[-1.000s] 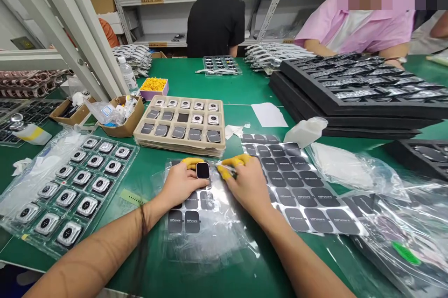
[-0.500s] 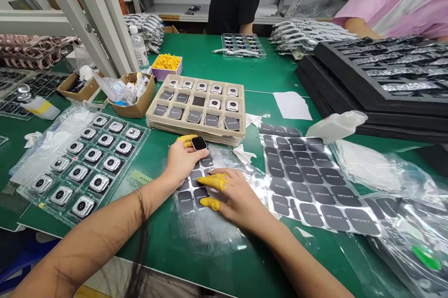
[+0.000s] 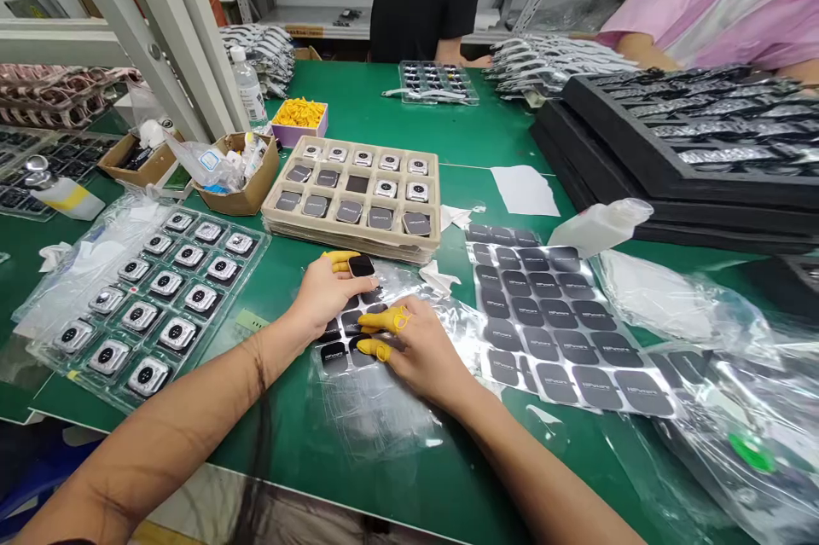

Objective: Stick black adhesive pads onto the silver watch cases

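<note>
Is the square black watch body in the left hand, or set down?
In hand: the left hand grips the watch body, yellow finger cots against it.

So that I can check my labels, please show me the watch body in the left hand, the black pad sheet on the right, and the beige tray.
Watch body (image 3: 362, 266): head view, on its dark face.
Black pad sheet (image 3: 523, 344): head view, on one black pad.
Beige tray (image 3: 351, 236): head view, on its front rim.

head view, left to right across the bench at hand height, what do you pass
watch tray → left hand → watch → right hand → pad sheet → plastic bag
</note>
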The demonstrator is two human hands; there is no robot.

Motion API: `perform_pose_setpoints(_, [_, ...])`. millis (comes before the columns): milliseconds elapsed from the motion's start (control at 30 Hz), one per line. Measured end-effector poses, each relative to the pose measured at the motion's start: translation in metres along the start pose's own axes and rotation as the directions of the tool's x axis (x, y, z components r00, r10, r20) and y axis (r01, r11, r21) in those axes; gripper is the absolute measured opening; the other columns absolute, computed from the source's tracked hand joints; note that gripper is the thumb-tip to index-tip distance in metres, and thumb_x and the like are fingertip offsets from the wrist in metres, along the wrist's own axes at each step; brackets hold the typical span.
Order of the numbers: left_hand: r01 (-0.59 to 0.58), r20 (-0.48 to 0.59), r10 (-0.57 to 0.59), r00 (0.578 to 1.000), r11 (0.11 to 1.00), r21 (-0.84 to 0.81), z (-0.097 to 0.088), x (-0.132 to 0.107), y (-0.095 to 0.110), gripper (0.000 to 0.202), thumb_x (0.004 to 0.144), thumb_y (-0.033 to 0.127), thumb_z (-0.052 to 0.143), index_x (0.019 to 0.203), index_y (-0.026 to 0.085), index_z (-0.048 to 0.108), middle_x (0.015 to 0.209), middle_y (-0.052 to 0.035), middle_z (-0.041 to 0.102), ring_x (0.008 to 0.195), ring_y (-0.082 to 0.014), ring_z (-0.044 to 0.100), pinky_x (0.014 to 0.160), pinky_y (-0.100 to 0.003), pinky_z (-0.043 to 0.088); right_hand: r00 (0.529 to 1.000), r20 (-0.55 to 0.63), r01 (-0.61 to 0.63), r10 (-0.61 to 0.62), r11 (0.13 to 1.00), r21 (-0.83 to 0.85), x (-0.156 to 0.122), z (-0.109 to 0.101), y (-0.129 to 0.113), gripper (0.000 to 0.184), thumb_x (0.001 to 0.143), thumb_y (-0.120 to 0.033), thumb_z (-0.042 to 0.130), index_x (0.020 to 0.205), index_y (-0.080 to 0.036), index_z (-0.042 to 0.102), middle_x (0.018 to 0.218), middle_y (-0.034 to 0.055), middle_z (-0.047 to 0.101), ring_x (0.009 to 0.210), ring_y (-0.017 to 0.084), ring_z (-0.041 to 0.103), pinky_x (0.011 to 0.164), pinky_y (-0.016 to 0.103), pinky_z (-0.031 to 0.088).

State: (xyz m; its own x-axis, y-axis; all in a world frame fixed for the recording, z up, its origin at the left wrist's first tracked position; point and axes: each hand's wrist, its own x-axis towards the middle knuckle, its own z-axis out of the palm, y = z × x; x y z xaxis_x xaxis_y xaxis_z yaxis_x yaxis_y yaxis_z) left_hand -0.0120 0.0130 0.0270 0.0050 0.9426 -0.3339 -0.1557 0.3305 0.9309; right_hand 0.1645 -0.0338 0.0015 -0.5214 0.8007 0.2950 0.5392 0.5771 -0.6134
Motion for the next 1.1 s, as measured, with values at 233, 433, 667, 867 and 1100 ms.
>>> perform_pose_setpoints(233, [-0.007,0.008,0.007,1.000,1.000,-0.017,0.000,0.003,-0.002,0.039,0.060,0.016,0.088,0.095,0.014,0.071,0.093,-0.0074,0.077,0.086,-0.0186,0.071,0.082,-0.032,0.056,0.975,-0.106,0.182,-0.193,0.977,-0.109,0.004,0.004,0.001,0.024,0.095,-0.006,0.051,0.102,-0.021,0.069,0.084,0.0030,0.073,0.080,0.021,0.051,0.073,0.037,0.038])
perform_pose_setpoints(433, [-0.011,0.017,0.011,1.000,1.000,0.004,0.000,0.002,0.000,0.041,0.061,0.017,0.088,0.099,0.013,0.071,0.098,-0.0085,0.076,0.088,-0.0186,0.071,0.083,-0.031,0.056,0.977,0.021,0.212,-0.211,0.977,-0.022,0.004,-0.014,0.008,0.013,0.095,-0.021,0.063,0.108,-0.022,0.069,0.096,0.0048,0.073,0.087,0.022,0.058,0.081,0.039,0.046])
perform_pose_setpoints(667, [-0.017,0.025,0.017,1.000,1.000,0.007,0.000,0.003,-0.002,0.039,0.062,0.016,0.088,0.098,0.014,0.072,0.096,-0.0074,0.077,0.088,-0.0187,0.071,0.082,-0.031,0.056,0.995,-0.021,-0.103,0.101,0.974,-0.203,0.006,-0.028,0.026,0.062,0.081,-0.047,0.080,0.134,-0.022,0.059,0.127,0.0131,0.065,0.114,0.035,0.056,0.098,0.056,0.044])
perform_pose_setpoints(867, [-0.028,0.001,0.028,1.000,0.999,0.030,0.002,0.001,-0.002,0.043,0.064,0.013,0.086,0.103,0.014,0.068,0.096,-0.0078,0.077,0.088,-0.0193,0.073,0.083,-0.032,0.057,0.986,0.031,-0.158,0.166,0.971,-0.180,0.016,-0.021,0.024,0.053,0.083,-0.043,0.079,0.130,-0.023,0.063,0.109,0.0098,0.069,0.103,0.031,0.058,0.093,0.052,0.045])
perform_pose_setpoints(1100, [-0.055,-0.018,0.057,0.998,0.993,0.103,0.006,-0.003,-0.002,0.043,0.064,0.012,0.085,0.103,0.013,0.067,0.097,-0.0104,0.077,0.089,-0.0214,0.074,0.083,-0.034,0.058,0.998,-0.036,-0.058,0.056,0.997,-0.053,0.014,-0.025,0.032,0.008,0.089,-0.022,0.072,0.097,-0.025,0.072,0.087,0.0024,0.072,0.086,0.023,0.063,0.086,0.043,0.045])
